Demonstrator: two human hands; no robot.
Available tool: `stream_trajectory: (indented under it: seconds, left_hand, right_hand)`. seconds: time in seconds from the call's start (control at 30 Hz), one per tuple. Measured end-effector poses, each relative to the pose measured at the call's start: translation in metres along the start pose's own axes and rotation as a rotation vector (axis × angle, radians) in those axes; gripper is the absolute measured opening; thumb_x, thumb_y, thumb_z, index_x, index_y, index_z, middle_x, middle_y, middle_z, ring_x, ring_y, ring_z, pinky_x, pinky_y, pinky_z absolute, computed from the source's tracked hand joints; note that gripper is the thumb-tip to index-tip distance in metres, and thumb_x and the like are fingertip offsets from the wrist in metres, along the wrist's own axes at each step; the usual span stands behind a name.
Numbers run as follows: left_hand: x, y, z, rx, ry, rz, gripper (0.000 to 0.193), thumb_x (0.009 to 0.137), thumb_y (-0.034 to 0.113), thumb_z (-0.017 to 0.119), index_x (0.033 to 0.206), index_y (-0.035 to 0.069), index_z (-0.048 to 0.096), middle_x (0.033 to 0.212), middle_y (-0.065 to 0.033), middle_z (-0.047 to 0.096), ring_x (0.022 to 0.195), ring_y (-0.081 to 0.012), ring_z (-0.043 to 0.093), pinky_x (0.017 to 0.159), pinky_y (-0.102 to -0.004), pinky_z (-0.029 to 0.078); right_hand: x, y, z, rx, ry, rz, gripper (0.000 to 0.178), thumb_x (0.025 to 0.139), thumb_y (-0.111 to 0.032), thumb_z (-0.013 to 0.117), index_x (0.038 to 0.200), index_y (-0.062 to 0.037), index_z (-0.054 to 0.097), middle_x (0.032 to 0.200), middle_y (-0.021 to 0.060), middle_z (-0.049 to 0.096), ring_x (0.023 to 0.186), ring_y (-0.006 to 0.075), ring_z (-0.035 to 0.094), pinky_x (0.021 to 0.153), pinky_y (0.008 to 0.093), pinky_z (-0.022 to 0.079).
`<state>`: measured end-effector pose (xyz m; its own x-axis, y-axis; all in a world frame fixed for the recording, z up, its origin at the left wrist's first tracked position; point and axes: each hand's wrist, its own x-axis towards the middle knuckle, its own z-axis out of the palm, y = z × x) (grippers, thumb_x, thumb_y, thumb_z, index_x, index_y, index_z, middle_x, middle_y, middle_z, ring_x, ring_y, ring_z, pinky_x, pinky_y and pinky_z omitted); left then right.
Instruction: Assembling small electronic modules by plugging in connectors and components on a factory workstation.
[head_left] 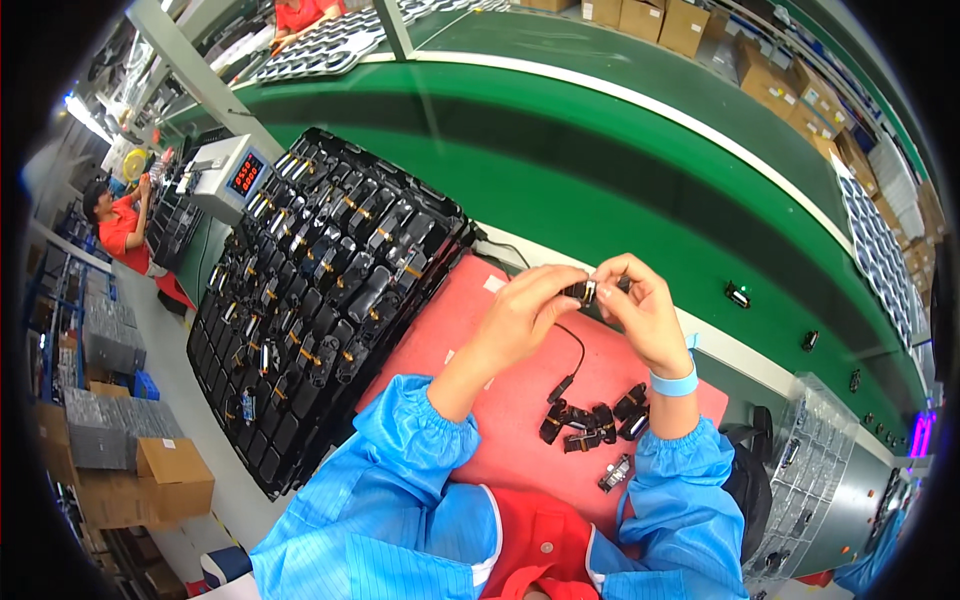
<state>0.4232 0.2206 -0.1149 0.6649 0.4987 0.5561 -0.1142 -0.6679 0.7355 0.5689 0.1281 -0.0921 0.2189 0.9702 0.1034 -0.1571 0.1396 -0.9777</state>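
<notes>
Above a pink mat (500,400), both my hands meet on a small black electronic part (583,292) with a light metallic piece on it. My left hand (522,312) pinches it from the left side. From the right, my right hand (645,308) closes thumb and fingers on its other end; the fingers hide much of the part. A thin black cable (581,350) runs down from near my hands to a black plug (560,388) on the mat. Several similar black parts (582,440) lie clustered below, with a silvery one (614,473) nearer me.
At left, a large stack of black trays (330,270) holds many such parts; behind it stands a meter (232,178) with red digits. Beyond the mat, a green conveyor (600,170) carries spaced parts. Clear plastic trays (815,460) stand right. Co-workers (120,225) sit farther off.
</notes>
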Motion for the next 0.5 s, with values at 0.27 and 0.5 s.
stream_trajectory:
  seconds: [0.27,0.5]
  left_hand:
    - [-0.0056,-0.0013,0.0028,-0.004,-0.05,0.064,0.027,0.075,-0.004,0.058,0.102,-0.002,0.056,0.096,-0.0135,0.06,0.085,-0.0273,0.059,0.071,-0.0321,0.047]
    - [-0.0036,-0.0037,0.0018,0.004,-0.051,0.099,0.026,0.074,-0.005,0.058,0.1,-0.002,0.056,0.095,-0.0134,0.06,0.084,-0.0268,0.059,0.07,-0.0322,0.047]
  right_hand:
    - [-0.0044,0.0008,-0.0038,0.005,-0.097,0.057,0.008,0.08,0.0,0.057,0.085,-0.0034,0.051,0.074,-0.004,0.044,0.066,0.0035,0.038,0.058,0.0183,0.034]
    - [-0.0022,0.0011,-0.0049,-0.04,-0.116,0.035,0.008,0.08,-0.003,0.057,0.085,-0.0045,0.05,0.07,-0.0041,0.042,0.062,0.0031,0.041,0.053,0.0169,0.034]
